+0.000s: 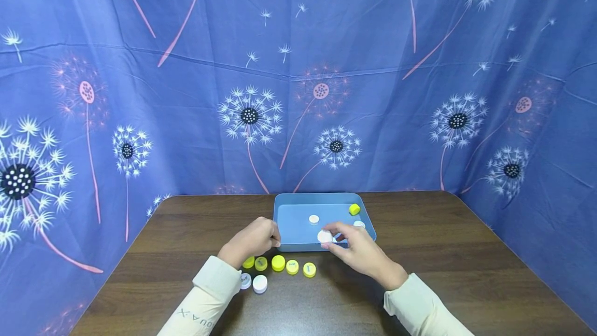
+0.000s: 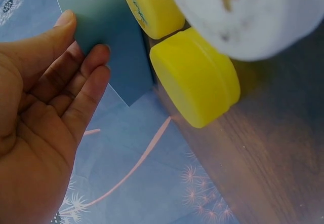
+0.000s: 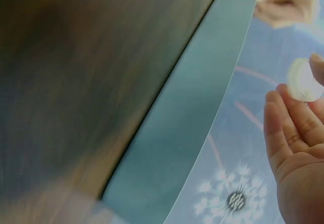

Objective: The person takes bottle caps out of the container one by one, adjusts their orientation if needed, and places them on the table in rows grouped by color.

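The left hand (image 1: pixel 255 240), fingers curled, grips the blue tray (image 1: pixel 294 227) at its near-left corner; just nearer than that hand, yellow caps (image 1: pixel 278 263) and white caps (image 1: pixel 259 284) lie on the table (image 1: pixel 448 274). Rightward, the right hand (image 1: pixel 359 252) pinches a white disc (image 1: pixel 324 236) between thumb and fingers, a yellow block (image 1: pixel 354 209) beyond it.

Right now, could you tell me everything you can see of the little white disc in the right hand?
The white disc is round and shallow, like a bottle cap, and looks like plastic. Its broad face looks plain, though a faint marking would be too small to tell. The right hand pinches it between thumb and fingers; in the head view its face is turned towards the camera, and it overlaps the near side of the blue tray.
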Available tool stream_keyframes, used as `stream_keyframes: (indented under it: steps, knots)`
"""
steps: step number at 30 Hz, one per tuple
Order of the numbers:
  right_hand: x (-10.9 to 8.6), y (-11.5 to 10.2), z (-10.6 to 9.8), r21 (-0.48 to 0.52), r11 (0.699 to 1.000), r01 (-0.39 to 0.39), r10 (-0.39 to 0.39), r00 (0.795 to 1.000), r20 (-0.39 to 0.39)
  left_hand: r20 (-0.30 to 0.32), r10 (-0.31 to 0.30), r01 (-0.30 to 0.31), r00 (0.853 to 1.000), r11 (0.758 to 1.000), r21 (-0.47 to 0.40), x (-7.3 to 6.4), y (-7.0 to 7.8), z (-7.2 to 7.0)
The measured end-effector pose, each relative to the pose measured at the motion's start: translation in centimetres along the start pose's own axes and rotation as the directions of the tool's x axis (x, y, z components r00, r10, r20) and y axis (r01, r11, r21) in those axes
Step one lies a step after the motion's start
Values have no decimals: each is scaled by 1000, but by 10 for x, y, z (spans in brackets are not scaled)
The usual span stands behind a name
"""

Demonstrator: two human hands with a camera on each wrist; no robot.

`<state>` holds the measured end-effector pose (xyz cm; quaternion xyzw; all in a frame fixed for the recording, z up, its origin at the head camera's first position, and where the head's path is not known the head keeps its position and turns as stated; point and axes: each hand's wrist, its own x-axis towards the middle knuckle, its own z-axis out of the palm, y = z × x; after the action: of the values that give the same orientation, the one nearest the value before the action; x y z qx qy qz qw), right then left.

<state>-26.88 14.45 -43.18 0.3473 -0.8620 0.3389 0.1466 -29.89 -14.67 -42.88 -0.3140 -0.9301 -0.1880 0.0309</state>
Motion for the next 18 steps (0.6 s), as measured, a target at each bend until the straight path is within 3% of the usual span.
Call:
stream_keyframes:
  steps: [7, 14, 18]
  knots:
    - [-2, -20, 14, 54, 999, -6, 0, 994, 112, -6, 15, -15, 1000, 1000, 0, 0, -1, 1]
    - [-1, -33, 29, 72, 994, 79, -91, 980, 176, -6, 15, -15, 1000, 1000, 6, 1, 0, 0]
    - [0, -40, 38, 125, 990, 70, -97, 970, 225, -4, 13, -13, 1000, 1000, 7, 1, 1, -1]
